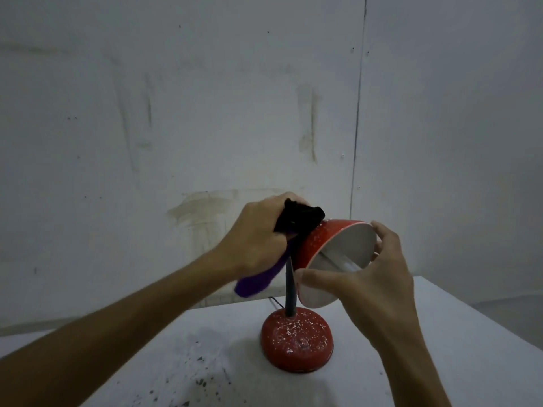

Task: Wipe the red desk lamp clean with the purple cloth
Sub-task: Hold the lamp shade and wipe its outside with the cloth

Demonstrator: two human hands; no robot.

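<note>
The red desk lamp stands on a white table, its round speckled base near the middle and a dark neck rising from it. The red shade is tilted, with its white inside facing me and to the right. My left hand grips the bunched purple cloth against the top back of the shade; the upper part of the cloth looks black in shadow and a purple tail hangs down. My right hand holds the shade's rim, thumb at the lower edge and fingers at the far right edge.
The white table has dark specks and dust on its near left part. A thin dark cord leads from behind the lamp base. A stained pale wall stands close behind the table.
</note>
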